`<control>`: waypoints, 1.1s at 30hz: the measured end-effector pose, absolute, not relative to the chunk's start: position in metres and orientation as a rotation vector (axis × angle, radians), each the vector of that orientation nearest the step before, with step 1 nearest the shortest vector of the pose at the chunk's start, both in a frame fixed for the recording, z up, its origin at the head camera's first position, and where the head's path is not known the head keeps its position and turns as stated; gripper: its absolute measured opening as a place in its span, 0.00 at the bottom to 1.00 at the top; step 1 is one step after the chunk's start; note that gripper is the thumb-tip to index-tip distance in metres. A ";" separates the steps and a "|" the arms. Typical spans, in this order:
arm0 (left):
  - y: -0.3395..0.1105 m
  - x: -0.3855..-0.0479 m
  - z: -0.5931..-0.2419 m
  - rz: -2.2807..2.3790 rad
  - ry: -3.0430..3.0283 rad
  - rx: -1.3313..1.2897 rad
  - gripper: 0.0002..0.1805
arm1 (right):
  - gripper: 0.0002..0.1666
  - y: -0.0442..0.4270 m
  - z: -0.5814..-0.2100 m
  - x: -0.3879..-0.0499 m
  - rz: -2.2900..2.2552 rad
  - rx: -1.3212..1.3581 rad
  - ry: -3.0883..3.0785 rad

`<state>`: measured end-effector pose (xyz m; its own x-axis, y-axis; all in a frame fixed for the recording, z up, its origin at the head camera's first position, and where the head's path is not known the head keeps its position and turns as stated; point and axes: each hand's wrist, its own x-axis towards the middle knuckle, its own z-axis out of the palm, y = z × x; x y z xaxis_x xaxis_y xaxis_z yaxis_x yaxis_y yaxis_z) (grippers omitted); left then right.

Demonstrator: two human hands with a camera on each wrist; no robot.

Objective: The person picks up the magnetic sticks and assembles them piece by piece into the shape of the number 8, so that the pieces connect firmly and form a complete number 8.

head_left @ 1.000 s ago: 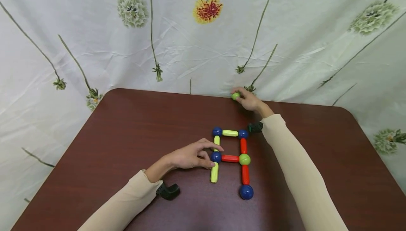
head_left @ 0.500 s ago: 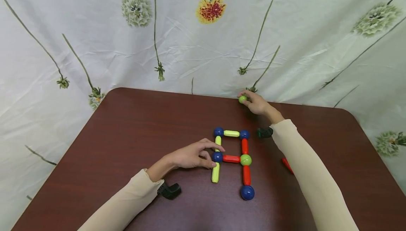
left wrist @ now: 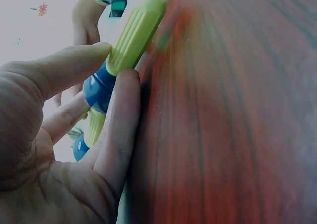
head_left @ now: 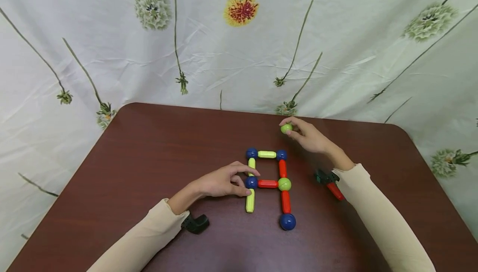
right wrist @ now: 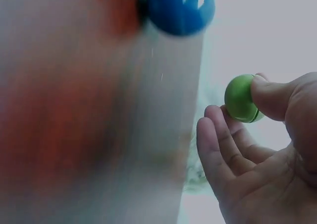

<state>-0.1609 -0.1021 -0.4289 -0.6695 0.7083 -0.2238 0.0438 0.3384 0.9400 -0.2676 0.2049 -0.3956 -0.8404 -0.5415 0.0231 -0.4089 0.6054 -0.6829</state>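
A flat frame of magnetic rods and balls lies on the table, with yellow-green rods, red rods (head_left: 267, 184), blue balls and one green ball (head_left: 284, 184). My left hand (head_left: 223, 181) holds its left side, fingers and thumb around a blue ball (head_left: 252, 182). In the left wrist view the thumb touches the yellow-green rod (left wrist: 136, 33) where it meets that ball. Beyond the frame, my right hand (head_left: 311, 137) pinches a loose green ball (head_left: 286, 128) between thumb and fingertips. The right wrist view shows this ball (right wrist: 241, 99) with a seam around it.
A loose red rod (head_left: 335, 191) lies right of the frame, partly behind the right wrist camera (head_left: 325, 176). The frame's front right corner ends in a blue ball (head_left: 288, 222). A flowered white cloth (head_left: 209, 48) hangs behind the far edge of the dark red table (head_left: 157, 139).
My right hand has drawn back from the table's far edge toward me, carrying the green ball. The loose red rod has come into sight beside the sleeve. My left hand keeps its place.
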 end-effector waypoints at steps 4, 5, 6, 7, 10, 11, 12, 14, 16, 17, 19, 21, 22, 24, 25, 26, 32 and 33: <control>-0.098 -0.158 -0.428 1.359 2.021 0.656 0.26 | 0.18 0.207 -0.393 -0.244 -1.075 -0.870 2.656; -0.097 -0.156 -0.427 1.357 2.037 0.651 0.26 | 0.18 0.207 -0.391 -0.238 -1.078 -0.884 2.662; -0.095 -0.155 -0.427 1.356 2.053 0.644 0.26 | 0.18 0.207 -0.390 -0.231 -1.082 -0.901 2.666; -0.094 -0.154 -0.426 1.353 2.075 0.639 0.26 | 0.18 0.207 -0.389 -0.225 -1.085 -0.914 2.671; -0.090 -0.150 -0.425 1.344 2.155 0.615 0.25 | 0.18 0.204 -0.385 -0.205 -1.094 -0.962 2.679; -0.089 -0.148 -0.424 1.340 2.184 0.611 0.25 | 0.18 0.203 -0.384 -0.198 -1.093 -0.980 2.679; -0.088 -0.147 -0.424 1.334 2.211 0.609 0.25 | 0.18 0.202 -0.384 -0.192 -1.092 -0.993 2.677; -0.087 -0.145 -0.424 1.322 2.266 0.608 0.25 | 0.18 0.199 -0.384 -0.179 -1.077 -1.021 2.681; -0.086 -0.143 -0.423 1.314 2.309 0.608 0.24 | 0.19 0.196 -0.384 -0.167 -1.051 -1.046 2.691; -0.086 -0.142 -0.423 1.309 2.326 0.603 0.24 | 0.19 0.195 -0.384 -0.161 -1.036 -1.056 2.698; -0.087 -0.142 -0.422 1.307 2.348 0.595 0.23 | 0.19 0.191 -0.383 -0.150 -1.010 -1.081 2.714; -0.088 -0.142 -0.421 1.312 2.350 0.580 0.23 | 0.19 0.186 -0.383 -0.141 -1.000 -1.100 2.715; -0.088 -0.143 -0.421 1.314 2.346 0.577 0.23 | 0.18 0.184 -0.383 -0.137 -1.000 -1.103 2.709; -0.088 -0.144 -0.422 1.319 2.336 0.576 0.24 | 0.17 0.181 -0.384 -0.130 -0.994 -1.107 2.695; -0.088 -0.144 -0.422 1.321 2.330 0.574 0.24 | 0.17 0.179 -0.384 -0.126 -0.992 -1.105 2.683; -0.087 -0.144 -0.422 1.324 2.319 0.566 0.24 | 0.17 0.178 -0.385 -0.124 -0.989 -1.105 2.671; -0.087 -0.148 -0.424 1.379 2.213 0.484 0.23 | 0.17 0.172 -0.387 -0.114 -0.980 -1.126 2.618; -0.087 -0.148 -0.424 1.390 2.195 0.476 0.23 | 0.18 0.171 -0.388 -0.113 -0.979 -1.131 2.612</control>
